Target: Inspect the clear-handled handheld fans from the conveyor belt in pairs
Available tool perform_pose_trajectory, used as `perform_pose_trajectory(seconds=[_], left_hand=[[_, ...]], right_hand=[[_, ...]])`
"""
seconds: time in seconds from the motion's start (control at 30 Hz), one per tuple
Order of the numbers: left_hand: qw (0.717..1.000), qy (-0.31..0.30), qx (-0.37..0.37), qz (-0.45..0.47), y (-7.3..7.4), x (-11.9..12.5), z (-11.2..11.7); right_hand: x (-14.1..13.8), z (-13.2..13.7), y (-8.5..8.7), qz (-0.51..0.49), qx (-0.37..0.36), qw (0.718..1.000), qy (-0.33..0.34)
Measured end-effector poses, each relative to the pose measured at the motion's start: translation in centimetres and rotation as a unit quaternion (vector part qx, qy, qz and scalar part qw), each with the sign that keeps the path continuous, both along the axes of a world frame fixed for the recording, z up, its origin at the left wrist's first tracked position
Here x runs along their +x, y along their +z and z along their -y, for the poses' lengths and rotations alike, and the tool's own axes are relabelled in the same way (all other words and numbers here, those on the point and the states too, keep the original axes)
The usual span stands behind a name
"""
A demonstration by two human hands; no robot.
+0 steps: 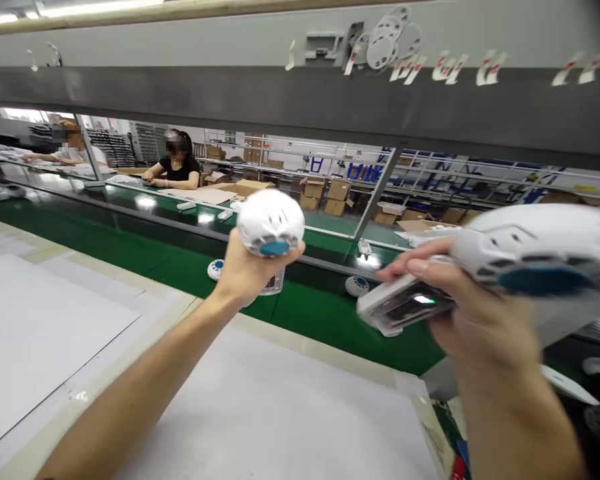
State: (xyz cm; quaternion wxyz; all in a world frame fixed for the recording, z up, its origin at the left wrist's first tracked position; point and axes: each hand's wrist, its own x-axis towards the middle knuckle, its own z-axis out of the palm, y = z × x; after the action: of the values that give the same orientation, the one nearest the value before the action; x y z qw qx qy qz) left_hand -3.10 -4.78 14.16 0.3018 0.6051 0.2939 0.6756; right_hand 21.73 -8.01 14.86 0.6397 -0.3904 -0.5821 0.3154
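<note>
My left hand (245, 267) is closed around a white device with a rounded head (271, 223), which has dark slots and a teal oval. A rectangular white part shows just below that hand. On the right, my right hand (485, 313) grips a similar white device (540, 247), blurred by motion and close to the camera. A rectangular white piece with a dark inside and a small green light (405, 307) juts out to the left of its fingers; whether it is joined to the rounded head is hidden. Both hands are raised over the green conveyor belt (310, 320).
Two white-and-blue round parts (357, 286) lie on the belt. In front is a table with white sheets (290, 407). A grey beam (230, 93) with taped labels and sample parts crosses overhead. Beyond the belt, two people (177, 167) sit near cardboard boxes (337, 193).
</note>
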Motion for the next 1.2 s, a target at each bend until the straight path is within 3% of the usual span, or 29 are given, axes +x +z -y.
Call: perform_pose_trajectory(seconds=[0.1,0.2,0.37,0.57,0.77,0.9,0.97,1.13,1.2], left_hand=[[0.986,-0.015,-0.146,-0.075,-3.3,0.8,-3.4],[0.969,-0.008,-0.221,-0.107,-6.7,1.8,-6.0],[0.953,0.059,-0.241,-0.171,-11.8,2.8,-8.9],[0.902,0.199,-0.220,-0.315,-15.4,1.5,-10.5],[0.841,0.271,-0.206,-0.420,-16.3,0.5,-11.0],[0.844,0.281,-0.189,-0.415,-15.5,-0.8,-11.0],[0.856,0.291,-0.191,-0.382,-14.7,-2.9,-11.1],[0.890,0.308,-0.232,-0.243,-13.0,-10.6,-11.3],[0.882,0.327,-0.271,-0.202,-12.8,-12.6,-11.4]], right_hand=[[-0.6,-4.6,-2.2,0.046,-0.087,0.991,-0.091],[-0.2,-8.0,-6.2,0.136,-0.172,0.971,-0.095],[-1.0,-9.9,-11.5,0.266,-0.253,0.924,-0.108],[-2.2,-9.7,-13.1,0.447,-0.275,0.841,-0.128],[-0.6,-10.3,-12.8,0.505,-0.261,0.803,-0.176],[0.8,-10.5,-13.8,0.529,-0.308,0.761,-0.216],[1.2,-10.7,-14.3,0.535,-0.320,0.756,-0.201],[0.8,-11.3,-14.6,0.521,-0.320,0.777,-0.152],[0.4,-11.4,-14.4,0.500,-0.339,0.786,-0.131]])
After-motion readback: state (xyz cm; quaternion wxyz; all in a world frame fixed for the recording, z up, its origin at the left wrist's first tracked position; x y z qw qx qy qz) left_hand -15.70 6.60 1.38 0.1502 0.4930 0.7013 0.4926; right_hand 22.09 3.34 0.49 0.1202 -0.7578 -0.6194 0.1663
